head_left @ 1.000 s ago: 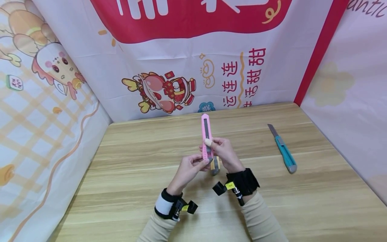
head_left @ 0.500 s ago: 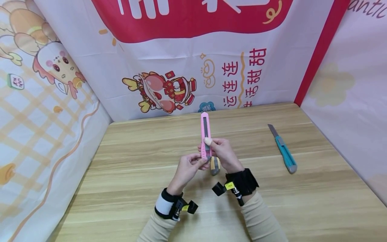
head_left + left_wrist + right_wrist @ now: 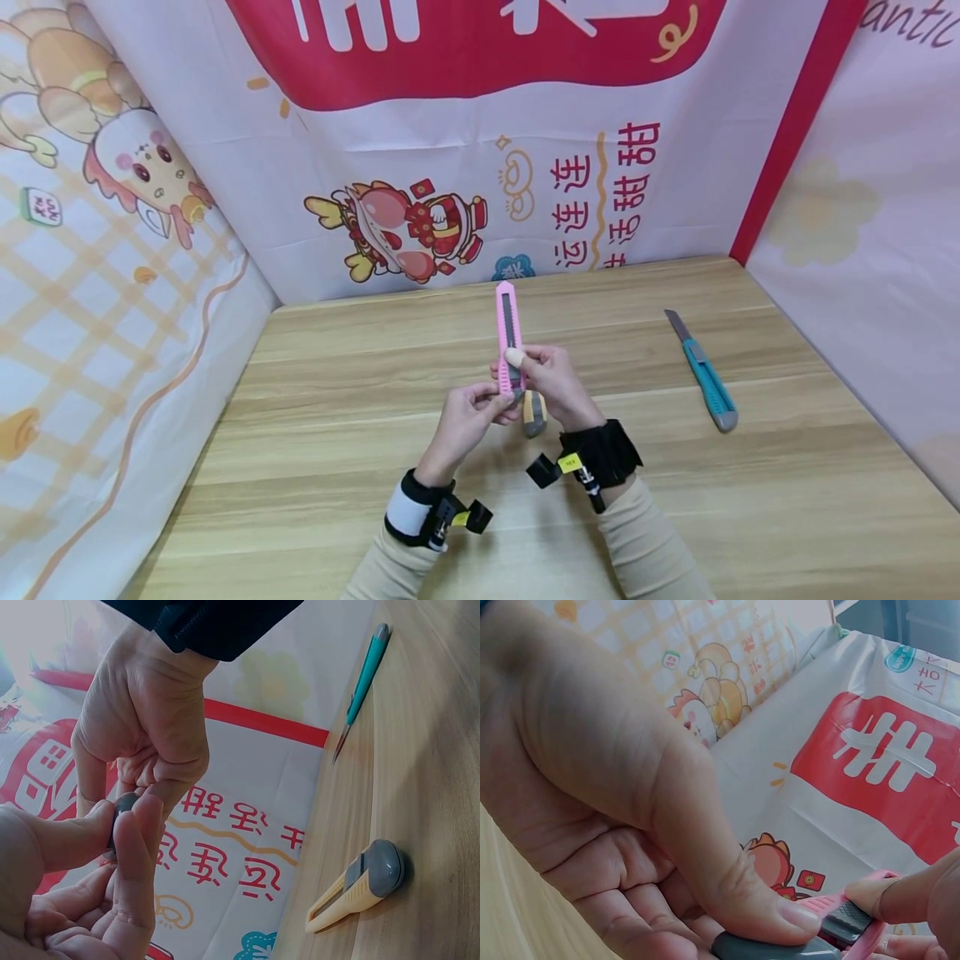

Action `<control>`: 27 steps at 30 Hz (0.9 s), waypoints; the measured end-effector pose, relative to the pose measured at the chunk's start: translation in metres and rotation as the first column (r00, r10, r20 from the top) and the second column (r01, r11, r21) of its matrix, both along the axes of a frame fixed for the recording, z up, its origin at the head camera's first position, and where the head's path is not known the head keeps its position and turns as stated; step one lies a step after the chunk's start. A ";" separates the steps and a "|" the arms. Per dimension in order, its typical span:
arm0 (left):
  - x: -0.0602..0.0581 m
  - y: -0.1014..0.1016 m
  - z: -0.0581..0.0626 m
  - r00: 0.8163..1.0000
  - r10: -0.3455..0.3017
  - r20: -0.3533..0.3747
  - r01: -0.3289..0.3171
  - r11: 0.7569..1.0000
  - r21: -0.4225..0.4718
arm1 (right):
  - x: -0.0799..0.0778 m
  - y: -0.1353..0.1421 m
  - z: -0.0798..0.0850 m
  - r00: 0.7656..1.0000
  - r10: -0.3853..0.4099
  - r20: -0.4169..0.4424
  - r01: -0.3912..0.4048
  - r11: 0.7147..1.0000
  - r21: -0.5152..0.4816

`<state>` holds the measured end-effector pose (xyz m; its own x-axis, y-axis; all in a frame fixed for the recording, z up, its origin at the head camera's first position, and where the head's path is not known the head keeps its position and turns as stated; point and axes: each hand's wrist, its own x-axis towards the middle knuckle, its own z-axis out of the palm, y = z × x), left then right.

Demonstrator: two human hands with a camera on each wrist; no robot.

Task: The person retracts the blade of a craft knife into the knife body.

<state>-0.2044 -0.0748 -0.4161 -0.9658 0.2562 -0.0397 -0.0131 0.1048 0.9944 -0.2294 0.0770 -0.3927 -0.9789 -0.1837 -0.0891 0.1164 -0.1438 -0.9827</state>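
Note:
In the head view a pink box cutter [image 3: 505,321] is held up over the table, front end pointing away, with no blade showing beyond its tip. My left hand [image 3: 461,425] pinches its grey rear end between thumb and fingers; the left wrist view shows this grey end cap [image 3: 121,810] up close. Around the body, my right hand [image 3: 561,387] grips with its thumb on the grey slider [image 3: 845,922], as the right wrist view shows. Partly hidden behind the hands, a yellow box cutter [image 3: 358,889] lies on the table.
A teal box cutter [image 3: 707,379] with its blade extended lies at the right of the wooden table [image 3: 330,358]. Printed cloth [image 3: 420,142] hangs along the back, with more cloth at both sides.
The pink box cutter's front end has shifted slightly left. Both hands keep nearly the same hold and place.

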 end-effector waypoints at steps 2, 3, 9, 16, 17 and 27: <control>0.000 0.000 0.001 1.000 0.000 -0.002 0.000 1.000 -0.001 | 0.000 0.000 0.000 1.000 0.002 0.004 -0.002 1.000 0.002; 0.000 0.000 0.001 1.000 0.001 -0.003 -0.001 1.000 -0.003 | 0.000 0.001 0.001 1.000 0.004 0.007 -0.004 1.000 0.004; 0.000 0.000 0.001 1.000 0.004 -0.014 -0.004 1.000 -0.002 | 0.000 0.001 0.001 1.000 0.008 0.007 -0.008 1.000 0.020; 0.000 0.000 0.001 1.000 0.012 -0.008 -0.012 1.000 0.010 | 0.001 0.000 0.001 1.000 0.017 0.001 -0.017 0.999 0.027; 0.000 0.000 0.001 1.000 0.012 -0.007 -0.012 1.000 0.009 | 0.001 0.000 0.001 1.000 0.020 0.001 -0.020 0.999 0.027; 0.000 -0.001 0.002 1.000 0.017 -0.005 -0.017 1.000 -0.007 | 0.001 0.001 0.001 0.999 0.033 -0.013 -0.032 0.999 0.025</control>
